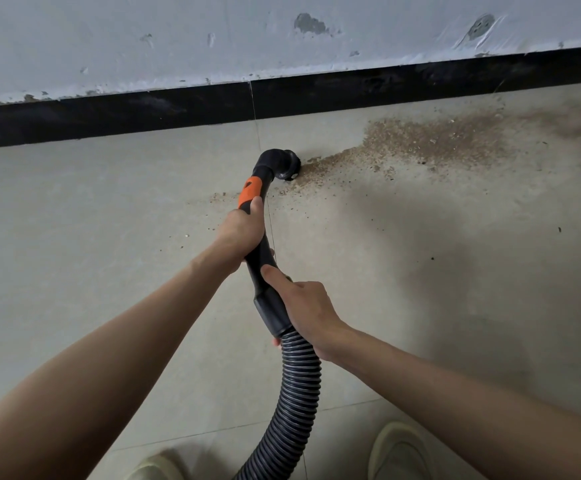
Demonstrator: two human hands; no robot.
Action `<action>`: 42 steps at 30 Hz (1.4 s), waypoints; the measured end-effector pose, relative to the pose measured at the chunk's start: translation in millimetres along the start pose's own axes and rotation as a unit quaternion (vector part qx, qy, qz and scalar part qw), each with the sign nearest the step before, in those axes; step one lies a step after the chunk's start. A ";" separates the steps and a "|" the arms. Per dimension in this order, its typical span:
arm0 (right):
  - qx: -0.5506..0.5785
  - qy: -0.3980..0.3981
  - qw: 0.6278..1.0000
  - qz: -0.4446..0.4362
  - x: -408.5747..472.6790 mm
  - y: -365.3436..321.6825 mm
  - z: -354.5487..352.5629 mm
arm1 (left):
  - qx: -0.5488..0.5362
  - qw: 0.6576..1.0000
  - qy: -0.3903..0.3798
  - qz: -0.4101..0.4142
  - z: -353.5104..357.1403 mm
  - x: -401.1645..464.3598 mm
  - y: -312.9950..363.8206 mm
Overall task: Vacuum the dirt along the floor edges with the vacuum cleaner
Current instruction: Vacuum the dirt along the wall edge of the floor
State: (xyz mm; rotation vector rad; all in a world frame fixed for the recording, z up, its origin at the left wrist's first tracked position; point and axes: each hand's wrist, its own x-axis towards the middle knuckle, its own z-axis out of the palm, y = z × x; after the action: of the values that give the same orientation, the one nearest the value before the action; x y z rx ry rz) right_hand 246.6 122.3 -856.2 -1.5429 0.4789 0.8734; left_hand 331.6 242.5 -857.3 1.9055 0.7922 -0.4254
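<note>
your left hand [239, 233] and right hand [304, 308] both grasp the black vacuum wand [265, 244] with its orange band — its bent nozzle [282, 162] touches the floor [74, 209], brown dirt [431, 138] at its 2 o'clock.

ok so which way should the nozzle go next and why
Probably a short sweep to the right. The nozzle sits at the left tip of the dirt, and the thick patch spreads rightward toward the black baseboard. Both the left hand and right hand grip the wand, so steering looks easy.
</note>
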 end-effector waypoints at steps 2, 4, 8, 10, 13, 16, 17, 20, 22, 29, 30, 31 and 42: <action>-0.005 0.003 1.000 0.000 1.1 0.1 -2.8 | -0.021 1.000 -0.004 -0.006 2.5 1.1 0.8; -0.009 0.007 1.000 -0.004 2.4 0.5 -6.8 | -0.043 0.999 -0.009 -0.013 5.8 1.5 1.8; -0.009 0.020 1.000 -0.010 5.0 2.9 -18.0 | -0.036 0.999 -0.017 -0.010 15.6 1.3 5.8; -0.005 0.023 1.000 -0.009 6.0 4.0 -23.2 | -0.026 0.999 -0.020 -0.006 21.5 1.8 8.9; 0.000 0.030 1.000 -0.006 8.3 4.5 -30.7 | -0.019 0.999 -0.026 0.006 31.0 1.8 14.2; 0.011 0.033 0.999 -0.009 10.5 4.1 -39.1 | 0.002 1.000 -0.019 0.017 39.6 1.7 21.4; 0.017 0.033 0.999 -0.011 11.3 3.9 -42.2 | 0.005 1.000 -0.019 0.019 42.1 1.5 24.0; 0.031 0.036 0.999 -0.012 14.4 3.2 -51.7 | 0.022 0.999 -0.025 0.020 51.2 3.9 31.4; 0.038 0.041 0.998 -0.010 16.5 2.2 -58.0 | 0.026 0.999 -0.031 0.020 58.3 6.5 35.7; 0.042 0.066 0.997 -0.019 26.7 -2.3 -81.9 | 0.039 0.998 -0.040 0.041 87.2 16.4 54.8; 0.041 0.069 0.997 -0.020 28.5 -3.1 -85.3 | 0.043 0.997 -0.038 0.043 91.1 17.9 57.5; 0.042 0.070 0.996 -0.020 30.2 -4.0 -88.6 | 0.049 0.997 -0.037 0.046 94.4 19.4 60.1; 0.040 0.088 0.995 -0.032 48.4 -5.4 -106.9 | 0.048 0.997 -0.045 0.046 113.2 33.1 72.6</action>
State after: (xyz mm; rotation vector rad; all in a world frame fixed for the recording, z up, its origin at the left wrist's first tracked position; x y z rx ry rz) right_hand 308.1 28.7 -891.7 -1.5593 0.5815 0.6648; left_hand 410.8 131.2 -879.8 1.9887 0.6323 -0.4976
